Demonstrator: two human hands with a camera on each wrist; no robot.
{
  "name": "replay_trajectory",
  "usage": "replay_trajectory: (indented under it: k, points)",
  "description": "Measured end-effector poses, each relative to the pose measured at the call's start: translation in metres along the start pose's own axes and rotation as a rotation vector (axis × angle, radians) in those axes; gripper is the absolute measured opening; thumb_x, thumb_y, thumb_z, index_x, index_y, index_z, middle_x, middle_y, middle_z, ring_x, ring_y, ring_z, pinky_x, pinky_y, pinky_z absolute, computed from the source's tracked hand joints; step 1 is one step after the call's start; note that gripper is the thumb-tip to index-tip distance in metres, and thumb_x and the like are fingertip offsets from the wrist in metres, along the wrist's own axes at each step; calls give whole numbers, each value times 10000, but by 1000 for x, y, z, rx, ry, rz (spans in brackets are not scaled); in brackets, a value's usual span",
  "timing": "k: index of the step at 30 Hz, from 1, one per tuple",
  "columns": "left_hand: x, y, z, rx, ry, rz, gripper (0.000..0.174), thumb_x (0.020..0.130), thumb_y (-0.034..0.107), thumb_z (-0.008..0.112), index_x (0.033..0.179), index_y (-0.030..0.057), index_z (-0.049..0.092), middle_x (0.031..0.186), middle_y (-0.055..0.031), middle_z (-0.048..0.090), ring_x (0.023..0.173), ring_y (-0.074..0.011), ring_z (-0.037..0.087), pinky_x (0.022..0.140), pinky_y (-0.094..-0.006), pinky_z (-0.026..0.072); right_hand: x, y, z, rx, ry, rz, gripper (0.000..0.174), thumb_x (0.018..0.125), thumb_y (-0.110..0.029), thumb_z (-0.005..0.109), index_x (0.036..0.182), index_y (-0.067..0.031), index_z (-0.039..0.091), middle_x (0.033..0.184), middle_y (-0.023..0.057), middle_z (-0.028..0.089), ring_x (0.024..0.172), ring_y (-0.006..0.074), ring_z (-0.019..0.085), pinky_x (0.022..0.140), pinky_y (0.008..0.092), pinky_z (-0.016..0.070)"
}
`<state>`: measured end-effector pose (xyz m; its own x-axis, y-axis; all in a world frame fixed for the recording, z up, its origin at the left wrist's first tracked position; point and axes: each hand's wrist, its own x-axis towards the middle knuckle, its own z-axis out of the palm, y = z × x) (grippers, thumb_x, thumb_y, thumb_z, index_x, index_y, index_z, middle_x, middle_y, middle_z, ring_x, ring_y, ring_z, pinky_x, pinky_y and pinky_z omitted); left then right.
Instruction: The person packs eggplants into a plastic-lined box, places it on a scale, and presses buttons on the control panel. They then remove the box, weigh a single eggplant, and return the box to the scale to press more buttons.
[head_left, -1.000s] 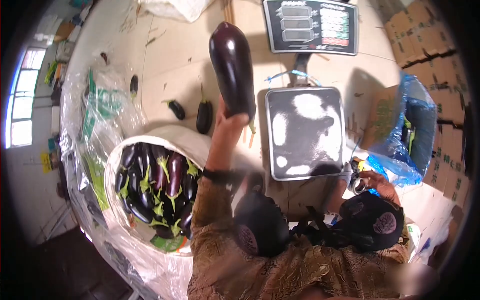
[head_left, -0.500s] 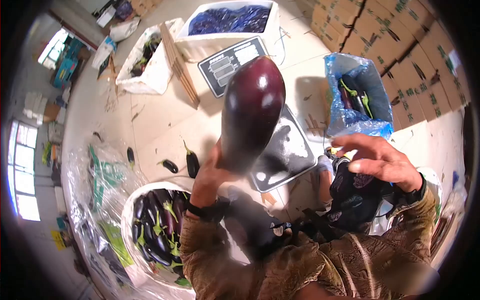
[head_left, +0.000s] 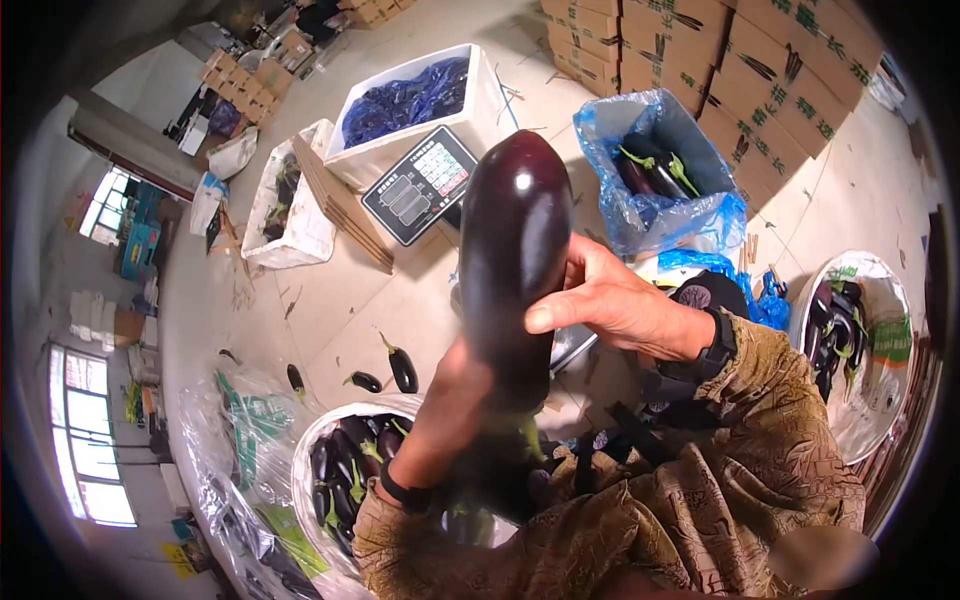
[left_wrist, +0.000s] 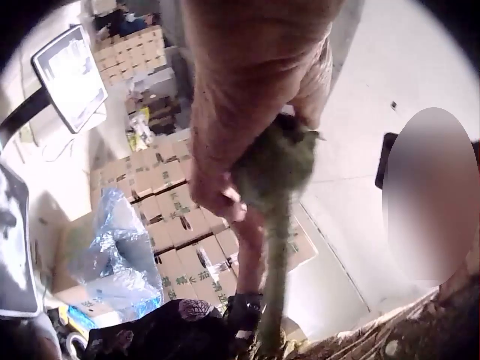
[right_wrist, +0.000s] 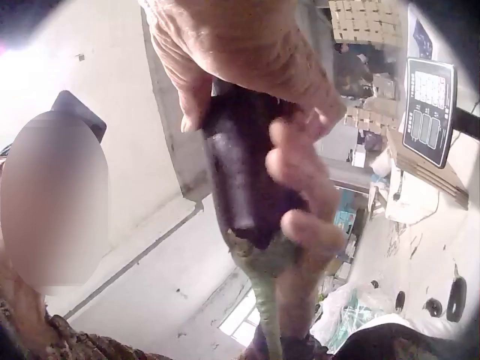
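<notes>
A large dark purple eggplant [head_left: 515,230] is held up in front of the body in the head view, its rounded end away from me. Round its lower, stem-side part my left hand [head_left: 450,405] keeps a grip. The right hand [head_left: 625,305] holds its right side, thumb laid across the skin. In the left wrist view the green stem [left_wrist: 277,247] hangs down below the left hand. From the right wrist, the eggplant's cap [right_wrist: 262,255] shows, with the left fingers [right_wrist: 289,165] curled along one side.
A tub of eggplants [head_left: 345,470] stands at lower left, another tub [head_left: 885,380] at right. Ahead are a blue-lined box [head_left: 640,170] with several eggplants, a scale display [head_left: 415,185], white foam boxes [head_left: 480,90] and stacked cartons [head_left: 760,90]. Small eggplants [head_left: 402,370] lie on the floor.
The right hand has come up from the lower right and taken hold of the eggplant, which the left hand has held throughout. The head view has swung round, showing more at right.
</notes>
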<state>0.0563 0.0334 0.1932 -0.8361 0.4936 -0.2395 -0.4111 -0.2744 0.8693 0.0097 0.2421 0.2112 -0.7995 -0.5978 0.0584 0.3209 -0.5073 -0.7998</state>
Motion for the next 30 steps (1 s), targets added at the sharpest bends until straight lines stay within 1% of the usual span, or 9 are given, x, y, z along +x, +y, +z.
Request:
replay_trajectory:
  k: [2,6,10,11,14,17,24,28,30]
  points:
    - [5,-13,11,236,65,95,800,776,325,712,1388,-34,344,1248,-164,528,1116,-229,551,960,-363,456,-10,0,0,-151,117,-88,684,762,-153,781,1332,-14,430,1222,95,558,1168,186,510,1021,349,393]
    - [16,-28,34,479,170,224,713,775,239,702,1344,5,342,1208,-97,490,1129,-189,494,962,-350,422,-21,23,-16,-261,276,-192,721,782,-282,781,1330,-9,400,1201,105,542,1127,194,516,998,354,405]
    - [23,-36,49,130,111,204,656,813,301,677,1316,-14,395,1158,-135,545,986,-208,620,827,-324,520,-33,33,-52,-545,352,-117,524,950,-434,566,1241,-6,483,1137,86,567,1101,160,527,927,347,445]
    - [23,-38,47,36,89,153,629,833,351,648,1286,-29,434,1126,-142,576,934,-206,642,795,-316,535,-35,38,-51,-371,338,-176,442,1009,-425,454,1171,-21,531,1074,63,582,1054,135,537,889,330,452]
    - [22,-46,44,-65,88,127,606,895,457,537,1214,-59,520,1056,-153,646,864,-191,669,767,-304,548,-49,51,-50,-222,444,-163,355,1022,-389,440,1164,-78,538,1072,36,599,978,114,538,845,294,414]
    - [21,-45,41,-29,110,131,623,923,491,423,1221,-47,523,1081,-155,629,836,-206,647,731,-331,530,-64,84,-62,-192,473,-36,290,1015,-335,477,1100,-71,560,1018,35,624,927,101,564,840,297,434]
    - [21,-43,34,-139,196,207,645,951,505,393,1243,-61,496,1070,-183,625,835,-222,644,731,-323,538,-76,212,-107,-27,588,326,231,964,-284,563,842,-91,599,809,-3,616,770,107,582,715,273,466]
    - [19,-54,13,-225,152,195,695,971,549,324,1251,-67,483,1051,-198,622,815,-232,644,711,-336,540,-75,292,-148,12,865,672,283,960,-305,547,1080,-52,510,910,55,553,747,176,598,566,280,459]
    - [17,-56,2,-258,159,170,698,973,552,316,1252,-66,482,1043,-198,624,806,-233,645,706,-335,537,-96,345,-187,34,819,702,316,950,-314,562,1100,-41,511,941,62,548,750,181,603,521,280,447]
